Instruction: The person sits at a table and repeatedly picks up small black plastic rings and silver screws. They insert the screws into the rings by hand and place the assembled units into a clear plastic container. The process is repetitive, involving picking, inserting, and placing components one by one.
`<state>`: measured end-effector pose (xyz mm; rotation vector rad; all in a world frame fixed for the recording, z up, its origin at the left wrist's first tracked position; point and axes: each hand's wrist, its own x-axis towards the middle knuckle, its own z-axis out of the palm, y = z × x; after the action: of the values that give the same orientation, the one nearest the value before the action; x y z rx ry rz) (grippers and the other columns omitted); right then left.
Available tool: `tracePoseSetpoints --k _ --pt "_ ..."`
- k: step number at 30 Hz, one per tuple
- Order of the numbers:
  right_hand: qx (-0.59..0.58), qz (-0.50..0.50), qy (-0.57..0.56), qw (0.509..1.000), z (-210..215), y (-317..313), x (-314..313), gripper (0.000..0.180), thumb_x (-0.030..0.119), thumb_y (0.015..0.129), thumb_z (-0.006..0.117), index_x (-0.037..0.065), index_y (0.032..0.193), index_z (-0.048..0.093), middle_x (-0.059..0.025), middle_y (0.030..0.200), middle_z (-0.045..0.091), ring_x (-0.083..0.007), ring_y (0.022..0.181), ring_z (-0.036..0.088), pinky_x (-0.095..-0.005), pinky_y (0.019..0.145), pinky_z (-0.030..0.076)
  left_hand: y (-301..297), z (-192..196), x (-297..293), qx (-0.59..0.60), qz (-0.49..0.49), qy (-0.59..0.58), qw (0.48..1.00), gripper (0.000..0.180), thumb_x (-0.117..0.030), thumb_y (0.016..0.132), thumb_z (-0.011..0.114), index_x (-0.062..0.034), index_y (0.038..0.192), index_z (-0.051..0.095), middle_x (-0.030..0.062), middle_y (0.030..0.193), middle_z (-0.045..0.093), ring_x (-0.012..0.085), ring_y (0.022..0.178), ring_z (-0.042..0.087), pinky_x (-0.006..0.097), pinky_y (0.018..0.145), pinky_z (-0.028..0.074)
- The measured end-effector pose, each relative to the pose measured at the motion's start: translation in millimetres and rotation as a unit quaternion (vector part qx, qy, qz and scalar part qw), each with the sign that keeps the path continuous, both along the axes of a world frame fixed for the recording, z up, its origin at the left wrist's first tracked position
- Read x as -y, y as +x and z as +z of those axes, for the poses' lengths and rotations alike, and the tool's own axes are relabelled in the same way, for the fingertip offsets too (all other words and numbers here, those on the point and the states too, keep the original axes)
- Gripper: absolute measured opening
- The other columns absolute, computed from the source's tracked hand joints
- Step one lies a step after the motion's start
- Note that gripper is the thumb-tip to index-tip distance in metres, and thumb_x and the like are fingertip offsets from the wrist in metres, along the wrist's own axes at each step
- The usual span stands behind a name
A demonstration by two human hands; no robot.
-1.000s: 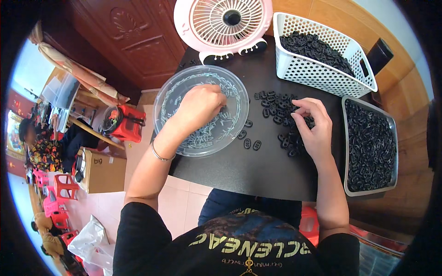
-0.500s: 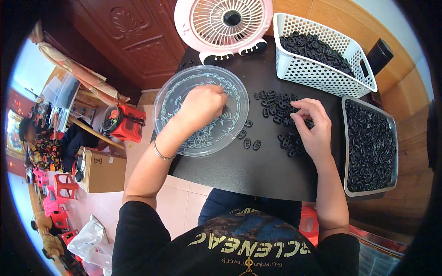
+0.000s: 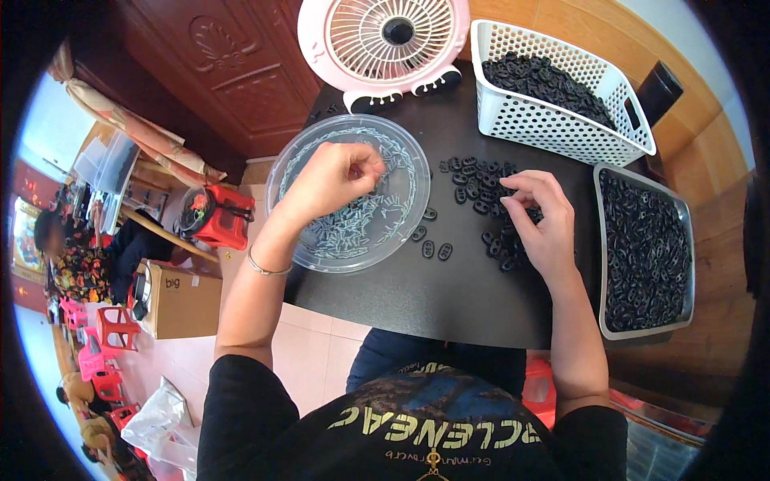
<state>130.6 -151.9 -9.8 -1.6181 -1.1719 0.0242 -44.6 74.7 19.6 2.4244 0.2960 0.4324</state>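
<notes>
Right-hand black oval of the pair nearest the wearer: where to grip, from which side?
I'd pinch the black oval by its two rounded ends, coming from above and slightly right. It appears to lie flat, so its rim is the exposed edge; the neighbouring oval sits close along its left long side.

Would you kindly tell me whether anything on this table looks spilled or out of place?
Nothing looks tipped over; the only slightly odd detail is a few black pieces lying apart from the loose pile, beside the clear tub.
</notes>
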Motion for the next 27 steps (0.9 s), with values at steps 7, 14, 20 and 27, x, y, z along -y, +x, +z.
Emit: tracePoseSetpoints --k 7,14,20,27 --pt "0.013 0.005 -0.006 1.0 -1.0 0.4 0.0 0.02 -0.004 0.072 0.062 0.004 0.091 0.062 -0.0084 0.092 0.054 -0.0132 0.068 0.059 -0.0243 0.063 0.05 -1.6 -3.6 -4.4 -0.04 0.011 -0.055 0.998 0.012 -0.009 0.082 0.057 0.0014 0.077 0.055 0.0029 0.067 0.059 0.0072 0.064 0.054 0.022 0.059 0.044" --pt "0.012 0.006 -0.015 1.0 -1.8 0.6 -0.4 0.02 -0.004 0.072 0.062 0.004 0.09 0.062 -0.0083 0.092 0.055 -0.013 0.068 0.059 -0.0238 0.063 0.05 0.2 -7.5 -4.3 -0.021 0.026 -0.038 0.999 0.021 -0.015 0.083 0.056 0.0012 0.07 0.053 0.0085 0.059 0.057 0.0128 0.054 0.054 0.028 0.051 0.041" --pt "0.012 0.006 -0.021 1.0 -0.7 0.0 -0.2 0.019 -0.004 0.072 0.063 0.004 0.089 0.062 -0.0081 0.091 0.055 -0.0127 0.069 0.059 -0.0235 0.063 0.05 0.9 -2.1 -2.1 -0.057 0.042 -0.023 0.997 0.019 -0.014 0.085 0.055 0.001 0.073 0.053 0.0046 0.059 0.055 0.0094 0.057 0.051 0.026 0.053 0.041" --pt "0.021 0.007 -0.022 1.0 -1.7 0.9 -0.1 0.018 -0.003 0.072 0.063 0.004 0.089 0.063 -0.0078 0.091 0.055 -0.0125 0.068 0.059 -0.0236 0.062 0.05 -0.5 -9.7 -6.5 -0.035 0.013 -0.062 0.997 0.014 -0.011 0.087 0.051 0.0008 0.08 0.051 0.003 0.069 0.055 0.0078 0.063 0.051 0.023 0.057 0.042"
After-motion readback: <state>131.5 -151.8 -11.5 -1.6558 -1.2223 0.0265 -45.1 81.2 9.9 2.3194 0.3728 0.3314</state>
